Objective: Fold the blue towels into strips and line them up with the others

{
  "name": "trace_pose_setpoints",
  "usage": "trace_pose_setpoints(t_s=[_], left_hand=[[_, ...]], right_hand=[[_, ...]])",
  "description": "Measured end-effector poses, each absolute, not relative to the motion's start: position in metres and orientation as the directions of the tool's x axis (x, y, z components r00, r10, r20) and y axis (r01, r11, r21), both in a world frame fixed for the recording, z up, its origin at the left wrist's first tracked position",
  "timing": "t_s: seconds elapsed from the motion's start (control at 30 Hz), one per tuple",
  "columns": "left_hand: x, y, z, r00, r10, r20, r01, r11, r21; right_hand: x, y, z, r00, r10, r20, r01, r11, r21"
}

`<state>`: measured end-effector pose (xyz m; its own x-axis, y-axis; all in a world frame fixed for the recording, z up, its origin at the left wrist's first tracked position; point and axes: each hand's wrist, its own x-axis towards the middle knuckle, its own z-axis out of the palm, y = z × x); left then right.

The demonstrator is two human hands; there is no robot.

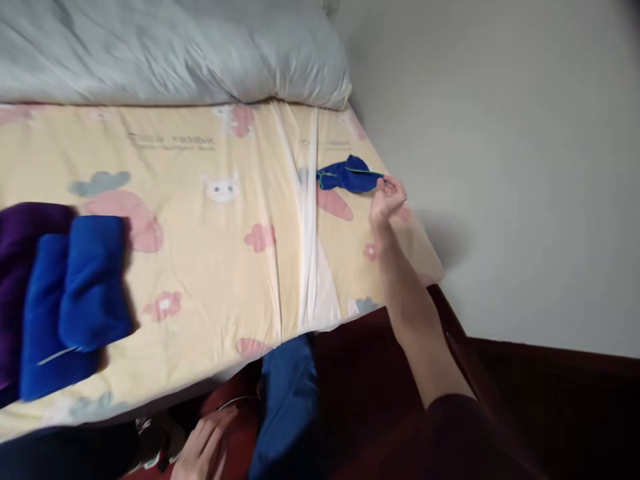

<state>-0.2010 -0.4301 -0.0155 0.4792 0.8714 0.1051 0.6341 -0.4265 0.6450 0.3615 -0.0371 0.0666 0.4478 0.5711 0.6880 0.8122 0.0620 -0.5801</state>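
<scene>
My right hand (pixel 389 197) is closed in a pinch on the right end of a small blue cloth with green edging (pixel 353 177). The cloth lies crumpled on the bed's right side. Its exact kind cannot be made out. Below the bed's front edge is my left hand (pixel 204 445), its fingers stretched out with nothing visible in them. Beside it a blue fabric piece shaped like a trouser leg (pixel 290 400) runs downward. Folded blue garments (pixel 95 280) rest at the left of the bed, against a folded purple one (pixel 25 267).
A yellow patterned bed sheet (pixel 215 253) covers the bed, with white wrinkled strips (pixel 307 267) crossing it. A long grey-white bolster or rolled quilt (pixel 175 53) spans the back. To the right stands a plain wall (pixel 525 167), above a dark red floor (pixel 360 373).
</scene>
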Motion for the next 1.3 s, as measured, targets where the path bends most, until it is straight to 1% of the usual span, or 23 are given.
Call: trace_pose_setpoints(t_s=[0.1, 0.17, 0.2, 0.27, 0.3, 0.37, 0.4, 0.43, 0.5, 0.57, 0.67, 0.73, 0.83, 0.9, 0.97, 1.07, 1.13, 1.23, 1.3], left_hand=[[-0.192, -0.43, 0.027, 0.353, 0.934, 0.052, 0.589, -0.265, 0.764], [-0.184, -0.425, 0.059, 0.224, 0.969, 0.1, 0.552, -0.211, 0.807], [-0.179, -0.421, 0.076, 0.162, 0.975, 0.151, 0.53, -0.215, 0.82], [-0.172, -0.41, 0.11, 0.092, 0.954, 0.286, 0.486, -0.293, 0.824], [-0.168, -0.405, 0.126, 0.074, 0.926, 0.37, 0.459, -0.361, 0.812], [-0.163, -0.398, 0.158, 0.061, 0.833, 0.549, 0.393, -0.526, 0.754], [-0.162, -0.398, 0.171, 0.067, 0.788, 0.612, 0.37, -0.589, 0.718], [-0.163, -0.399, 0.183, 0.058, 0.751, 0.657, 0.358, -0.63, 0.689], [-0.169, -0.408, 0.197, -0.008, 0.729, 0.684, 0.361, -0.636, 0.682], [-0.18, -0.421, 0.199, -0.112, 0.746, 0.657, 0.377, -0.58, 0.722], [-0.199, -0.446, 0.189, -0.213, 0.787, 0.579, 0.401, -0.471, 0.786], [-0.209, -0.464, 0.181, -0.228, 0.823, 0.521, 0.416, -0.401, 0.816], [-0.22, -0.488, 0.174, -0.204, 0.865, 0.459, 0.426, -0.344, 0.837], [-0.229, -0.501, 0.175, -0.163, 0.876, 0.454, 0.419, -0.356, 0.836], [-0.238, -0.509, 0.179, -0.085, 0.88, 0.467, 0.391, -0.401, 0.828], [-0.249, -0.512, 0.192, 0.031, 0.867, 0.497, 0.314, -0.481, 0.819], [-0.254, -0.509, 0.202, 0.066, 0.853, 0.518, 0.241, -0.517, 0.821], [-0.261, -0.504, 0.215, 0.112, 0.858, 0.501, 0.161, -0.513, 0.843], [-0.268, -0.5, 0.22, 0.132, 0.875, 0.466, 0.144, -0.482, 0.864]], right_hand=[[0.311, -0.065, 0.13, 0.549, 0.472, 0.689, 0.645, 0.285, -0.709], [0.253, -0.108, 0.167, 0.534, 0.482, 0.695, 0.524, 0.456, -0.719], [0.22, -0.136, 0.183, 0.496, 0.503, 0.707, 0.482, 0.518, -0.707], [0.151, -0.204, 0.208, 0.396, 0.54, 0.743, 0.433, 0.604, -0.669], [0.116, -0.239, 0.217, 0.334, 0.552, 0.764, 0.436, 0.628, -0.644], [0.053, -0.306, 0.228, 0.198, 0.561, 0.804, 0.447, 0.679, -0.583], [0.025, -0.334, 0.23, 0.105, 0.569, 0.815, 0.428, 0.714, -0.554], [0.002, -0.358, 0.23, 0.038, 0.557, 0.83, 0.402, 0.752, -0.523], [-0.033, -0.395, 0.228, -0.022, 0.542, 0.84, 0.329, 0.798, -0.505], [-0.054, -0.42, 0.224, -0.043, 0.592, 0.805, 0.25, 0.786, -0.565], [-0.068, -0.448, 0.216, -0.121, 0.723, 0.68, 0.158, 0.691, -0.706], [-0.071, -0.466, 0.209, -0.176, 0.771, 0.612, 0.123, 0.634, -0.763], [-0.074, -0.489, 0.198, -0.228, 0.802, 0.553, 0.096, 0.583, -0.806], [-0.076, -0.501, 0.196, -0.243, 0.806, 0.539, 0.083, 0.571, -0.817], [-0.078, -0.51, 0.198, -0.246, 0.801, 0.546, 0.065, 0.576, -0.815], [-0.083, -0.519, 0.207, -0.254, 0.78, 0.572, 0.045, 0.6, -0.799], [-0.087, -0.523, 0.214, -0.252, 0.76, 0.599, 0.05, 0.628, -0.776], [-0.091, -0.526, 0.222, -0.205, 0.742, 0.639, 0.107, 0.666, -0.739], [-0.09, -0.523, 0.221, -0.167, 0.764, 0.623, 0.172, 0.645, -0.744]])
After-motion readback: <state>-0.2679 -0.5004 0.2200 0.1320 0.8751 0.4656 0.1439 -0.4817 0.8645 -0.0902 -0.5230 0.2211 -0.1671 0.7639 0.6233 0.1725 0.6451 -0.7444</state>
